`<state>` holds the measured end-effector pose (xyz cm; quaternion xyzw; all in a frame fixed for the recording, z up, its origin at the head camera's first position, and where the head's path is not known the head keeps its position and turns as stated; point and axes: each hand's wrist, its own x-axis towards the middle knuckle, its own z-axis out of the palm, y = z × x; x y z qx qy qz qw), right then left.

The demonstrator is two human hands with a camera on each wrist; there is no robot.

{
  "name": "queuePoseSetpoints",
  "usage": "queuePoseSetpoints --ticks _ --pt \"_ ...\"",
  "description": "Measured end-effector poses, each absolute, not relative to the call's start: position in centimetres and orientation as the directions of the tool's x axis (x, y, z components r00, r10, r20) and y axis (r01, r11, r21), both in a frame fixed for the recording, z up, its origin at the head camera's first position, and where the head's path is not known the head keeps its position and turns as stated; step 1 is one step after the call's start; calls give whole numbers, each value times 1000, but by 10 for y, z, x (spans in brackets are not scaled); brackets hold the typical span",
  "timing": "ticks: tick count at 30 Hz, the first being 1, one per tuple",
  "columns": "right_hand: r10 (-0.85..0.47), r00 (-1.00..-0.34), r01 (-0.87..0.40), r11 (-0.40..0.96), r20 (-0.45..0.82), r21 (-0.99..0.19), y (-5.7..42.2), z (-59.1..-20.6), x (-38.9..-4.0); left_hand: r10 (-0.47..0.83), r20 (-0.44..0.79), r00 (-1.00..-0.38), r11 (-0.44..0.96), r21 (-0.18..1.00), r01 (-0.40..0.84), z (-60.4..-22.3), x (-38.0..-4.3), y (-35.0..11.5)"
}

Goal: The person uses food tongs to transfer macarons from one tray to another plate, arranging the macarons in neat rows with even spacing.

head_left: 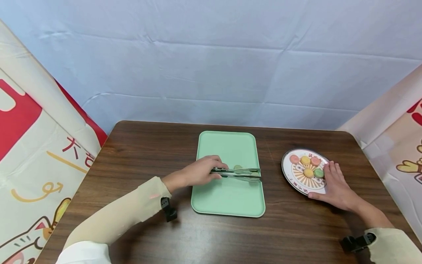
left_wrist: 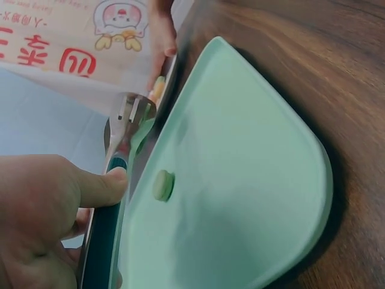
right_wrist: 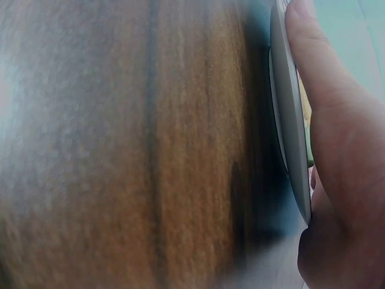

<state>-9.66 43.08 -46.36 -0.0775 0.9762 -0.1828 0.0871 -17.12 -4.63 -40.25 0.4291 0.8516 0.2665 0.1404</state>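
My left hand [head_left: 206, 170] grips a pair of metal tongs [head_left: 237, 171] with dark handles, held level above a light green tray [head_left: 227, 201]. On the tray sits a green macaron [left_wrist: 162, 185], beside the tongs. Another pale green piece [head_left: 255, 174] shows at the tongs' tips; whether they pinch it I cannot tell. To the right, a round white plate [head_left: 293, 176] with a printed pattern bears several pink, yellow and green macarons [head_left: 308, 173]. My right hand [head_left: 339, 189] rests against that plate's right edge, fingers extended and thumb [right_wrist: 322, 60] on the rim.
Tray and plate stand apart on a dark wood-grain table [head_left: 148, 154]. Behind it hangs a pale blue cloth [head_left: 211, 73]. Printed cloths [head_left: 39, 165] with cartoon figures border the left and right sides. Each wrist carries a black strap [head_left: 169, 209].
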Motion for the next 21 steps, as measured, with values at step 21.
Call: queuePoseSetpoints --ticks 21 --pt "-194 -973 -132 915 -129 -382 433 -468 -97 782 -24 -623 519 579 629 -397 -174 -16"
